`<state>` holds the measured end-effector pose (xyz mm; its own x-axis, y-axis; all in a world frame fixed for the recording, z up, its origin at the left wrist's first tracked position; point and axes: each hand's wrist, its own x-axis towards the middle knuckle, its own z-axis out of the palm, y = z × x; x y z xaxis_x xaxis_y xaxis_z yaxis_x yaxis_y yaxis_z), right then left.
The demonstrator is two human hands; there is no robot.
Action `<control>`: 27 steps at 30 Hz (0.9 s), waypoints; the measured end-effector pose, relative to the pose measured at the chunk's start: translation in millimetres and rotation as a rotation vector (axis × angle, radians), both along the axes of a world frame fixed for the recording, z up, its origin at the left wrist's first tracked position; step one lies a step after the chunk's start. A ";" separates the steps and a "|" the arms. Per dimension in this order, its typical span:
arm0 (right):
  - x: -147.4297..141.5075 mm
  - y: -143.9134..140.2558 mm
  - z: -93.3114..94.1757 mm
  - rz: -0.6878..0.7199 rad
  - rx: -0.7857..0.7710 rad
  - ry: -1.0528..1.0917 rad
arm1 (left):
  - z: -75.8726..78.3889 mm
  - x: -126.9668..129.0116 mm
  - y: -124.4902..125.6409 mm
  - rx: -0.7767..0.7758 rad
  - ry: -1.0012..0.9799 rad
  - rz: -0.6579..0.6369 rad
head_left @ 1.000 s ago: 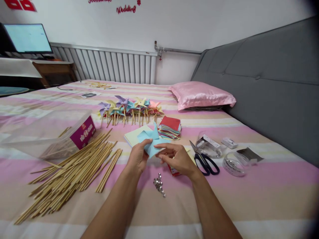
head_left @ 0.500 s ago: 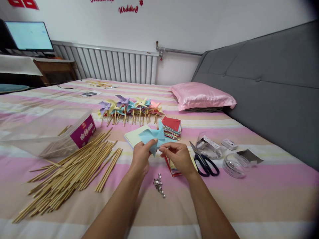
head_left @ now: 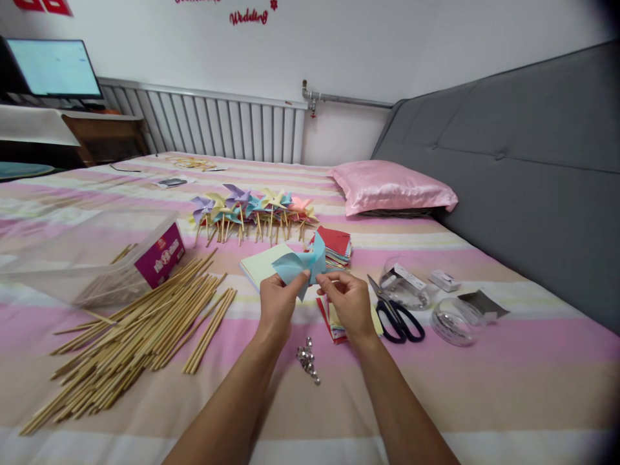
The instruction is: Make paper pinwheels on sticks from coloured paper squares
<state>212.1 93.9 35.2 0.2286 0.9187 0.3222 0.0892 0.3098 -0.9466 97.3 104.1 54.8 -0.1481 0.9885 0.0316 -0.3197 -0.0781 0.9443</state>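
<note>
A light blue paper pinwheel point(head_left: 301, 263), its corners curled inward, is held up between both hands in the middle of the head view. My left hand point(head_left: 278, 303) pinches its lower left part with thumb and fingers. On its lower right side my right hand point(head_left: 346, 300) grips the paper between thumb and forefinger. Below the hands a small heap of silver pins or beads point(head_left: 307, 361) lies on the bedspread. Behind the pinwheel sit a pale yellow paper stack point(head_left: 256, 261) and a red-topped stack of paper point(head_left: 335, 240). More coloured paper point(head_left: 334, 326) lies partly under my right hand.
Many wooden sticks point(head_left: 140, 329) lie at left beside a clear plastic box point(head_left: 72, 252). Finished pinwheels point(head_left: 247, 206) are piled at the back. Dark-handled scissors point(head_left: 400, 316) and round clear containers point(head_left: 453, 321) are on the right. A pink pillow point(head_left: 392, 186) rests by the headboard.
My right hand's fingers have come in closer to the pinwheel's middle and grip it. The pinwheel's right-hand corner has folded inward.
</note>
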 end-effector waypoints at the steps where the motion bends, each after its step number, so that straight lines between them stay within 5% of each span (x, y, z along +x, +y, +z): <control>1: 0.2 -0.1 0.0 -0.010 0.004 -0.010 | -0.5 0.3 0.1 0.005 0.016 0.008; 13: 2.2 0.5 -0.1 -0.038 0.008 -0.027 | -6.0 -0.1 0.9 0.122 0.132 -0.049; 27: 7.2 0.7 1.2 -0.017 0.008 -0.117 | -4.9 0.0 1.5 0.060 0.148 -0.027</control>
<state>219.3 94.6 36.4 0.2046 0.9122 0.3549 0.2045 0.3147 -0.9269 97.3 105.6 49.9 -0.1112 0.9876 0.1106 -0.1800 -0.1294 0.9751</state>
